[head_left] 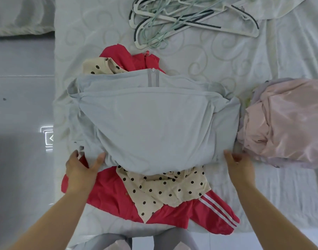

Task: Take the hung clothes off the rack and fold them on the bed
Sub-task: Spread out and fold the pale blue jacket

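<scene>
A pale grey garment (151, 123) with a zip at its far edge lies partly folded across the middle of the bed. My left hand (80, 168) grips its near left corner, thumb on top of the cloth. My right hand (239, 164) holds the near right corner, fingers tucked under the fabric. Under the grey garment lie a cream garment with black dots (163, 190) and a red garment with white stripes (205, 213), both unfolded and sticking out at the near and far sides.
A bundle of pink and lilac clothes (288, 123) sits on the bed to the right. Several empty hangers (187, 18) lie in a heap at the far side. The white patterned bedsheet (262, 192) ends at the left, where grey floor (19, 109) begins.
</scene>
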The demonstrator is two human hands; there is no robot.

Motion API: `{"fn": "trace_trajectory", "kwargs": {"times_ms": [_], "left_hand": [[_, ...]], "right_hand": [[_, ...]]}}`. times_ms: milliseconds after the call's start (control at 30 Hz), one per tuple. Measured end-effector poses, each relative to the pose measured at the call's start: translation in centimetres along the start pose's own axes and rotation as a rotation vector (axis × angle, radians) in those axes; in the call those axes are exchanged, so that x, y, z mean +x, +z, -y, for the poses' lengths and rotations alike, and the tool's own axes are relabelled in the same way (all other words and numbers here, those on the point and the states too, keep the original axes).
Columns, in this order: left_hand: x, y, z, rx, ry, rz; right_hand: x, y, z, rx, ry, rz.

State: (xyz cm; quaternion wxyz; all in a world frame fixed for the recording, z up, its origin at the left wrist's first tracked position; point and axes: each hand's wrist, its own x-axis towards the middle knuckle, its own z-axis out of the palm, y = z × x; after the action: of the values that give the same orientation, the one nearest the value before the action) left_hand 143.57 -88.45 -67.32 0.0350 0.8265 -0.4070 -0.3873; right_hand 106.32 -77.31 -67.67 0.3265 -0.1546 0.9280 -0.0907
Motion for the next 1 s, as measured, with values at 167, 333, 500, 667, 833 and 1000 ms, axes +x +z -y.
{"fn": "trace_trajectory", "kwargs": {"times_ms": [167, 333, 500, 667, 833, 1000], "left_hand": [[-1.9, 1.5, -0.4, 0.141, -0.046, -0.128], [-1.4, 0.6, 0.2, -0.163, 0.096, -0.084], [-2.3, -2.2, -0.4, -0.526, -0.076, 0.013], [-1.9, -6.1, 1.7, -0.669, -0.197, 0.08], [-0.8, -8.9, 4.5, -0.871, -0.412, 0.44], [-1.5, -10.5, 4.1, -0.78, -0.234, 0.764]], "right_hand": [[0.2, 1.9, 2.2, 0.614, 0.462, 0.142], [-0.3, 1.5, 4.6, 0.922, 0.372, 0.087], [-1.5, -3.4, 2.1, 0.861, 0.11, 0.189], [-2.0, -5.6, -2.0, 0.848, 0.193, 0.135], [-3.4, -4.8, -2.1, 1.096, 0.424, 0.234], [-3.5, -5.9, -3.1, 0.982, 0.422, 0.419]]}}
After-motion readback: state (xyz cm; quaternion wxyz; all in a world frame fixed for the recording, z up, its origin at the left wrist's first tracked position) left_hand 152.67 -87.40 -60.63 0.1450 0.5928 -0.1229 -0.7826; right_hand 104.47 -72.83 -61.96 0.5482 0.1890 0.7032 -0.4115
